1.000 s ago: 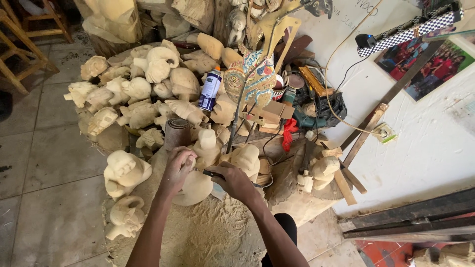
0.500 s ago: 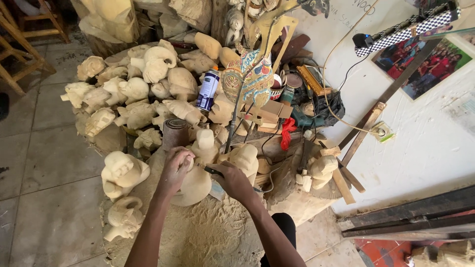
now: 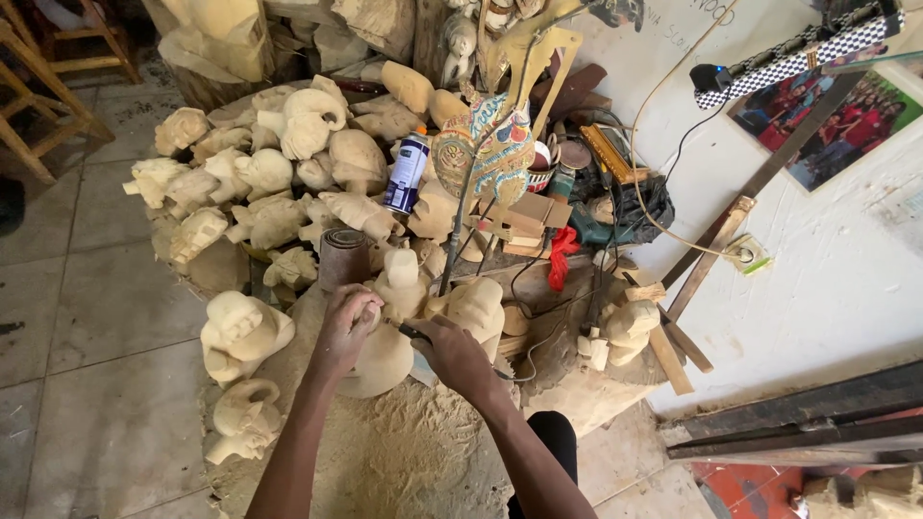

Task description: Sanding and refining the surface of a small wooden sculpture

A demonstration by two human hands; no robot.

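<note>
My left hand (image 3: pixel 344 330) is closed over the upper side of a pale, rounded wooden carving (image 3: pixel 377 358) that rests on the work block. My right hand (image 3: pixel 452 352) grips a dark-handled carving tool (image 3: pixel 413 333) whose tip is against the carving. Wood shavings (image 3: pixel 399 447) cover the block surface just below both hands. A roll of brown sandpaper (image 3: pixel 343 259) stands right above my left hand, and another carved figure (image 3: pixel 402 279) stands beside it.
Several unfinished pale wooden heads (image 3: pixel 264 178) are heaped at the upper left, with more on the floor (image 3: pixel 240 332). A blue-and-white spray can (image 3: pixel 407 173), a painted puppet figure (image 3: pixel 495 159), cables and wood slats (image 3: pixel 697 279) crowd the right. Wooden chairs (image 3: pixel 43 86) stand far left.
The hands stay on the carving with only slight shifts; the view has tilted a little.
</note>
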